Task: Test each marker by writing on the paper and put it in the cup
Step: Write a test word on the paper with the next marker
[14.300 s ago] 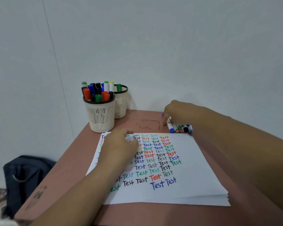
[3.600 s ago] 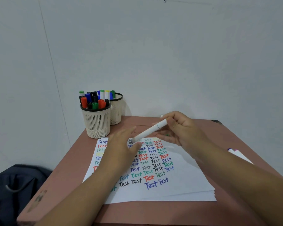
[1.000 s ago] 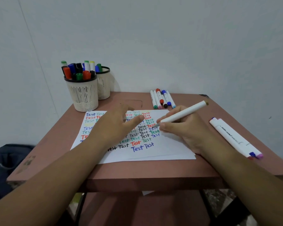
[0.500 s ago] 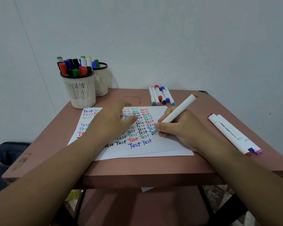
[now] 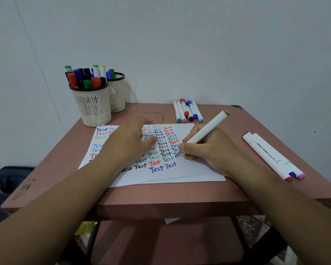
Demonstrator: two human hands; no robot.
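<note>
While the left hand [image 5: 130,144] is laid flat on the paper [image 5: 189,169], a white marker [image 5: 204,131] is pinched low by the right hand [image 5: 208,148], its tip on the sheet. Judged light, stiff and smooth, it is best gripped near the tip.

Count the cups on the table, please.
2: a front cup at the table's far-left corner, full of markers, and a rear cup behind it to the right, partly hidden.
</note>
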